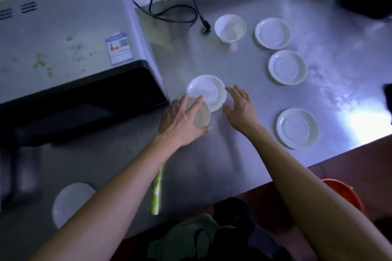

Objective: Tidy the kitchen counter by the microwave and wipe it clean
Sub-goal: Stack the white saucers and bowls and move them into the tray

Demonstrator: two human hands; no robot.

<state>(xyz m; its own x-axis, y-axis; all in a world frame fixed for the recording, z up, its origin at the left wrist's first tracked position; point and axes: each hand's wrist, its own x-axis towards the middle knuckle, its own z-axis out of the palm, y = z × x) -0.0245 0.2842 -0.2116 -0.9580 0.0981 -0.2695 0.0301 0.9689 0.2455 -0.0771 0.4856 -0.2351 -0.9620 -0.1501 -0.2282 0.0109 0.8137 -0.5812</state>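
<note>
The surface (244,154) is brushed stainless steel, smooth and streaked, with bright glare near its right edge. On its left end stands the microwave (63,38), a boxy pale-grey metal case with vent slots on top, a glossy black door at the front, a small blue-and-white sticker (119,50) near its top right corner and greenish crumbs (42,63) scattered over its top. A black rubbery power cord (169,12) loops behind it and ends in a loose plug (205,28) lying on the steel.

White glazed saucers, round and shallow with a ringed well, lie apart from one another: three along the right side (272,33) (287,67) (297,127), one at the near left (72,201) partly hidden by the left forearm, and one in the middle (206,92) just beside the microwave's front corner. A deeper white bowl (230,27) stands near the plug. A long pale-green vegetable stalk (156,193) lies close to the near edge, partly under the left forearm.

The left hand (180,118) grips a small round off-white dish (200,114), fingers spread over its rim and thumb beneath, the dish overlapping the middle saucer's near edge. The right hand (239,104) is spread and relaxed just beside that saucer's right rim, holding nothing; whether it touches the rim cannot be told.
</note>
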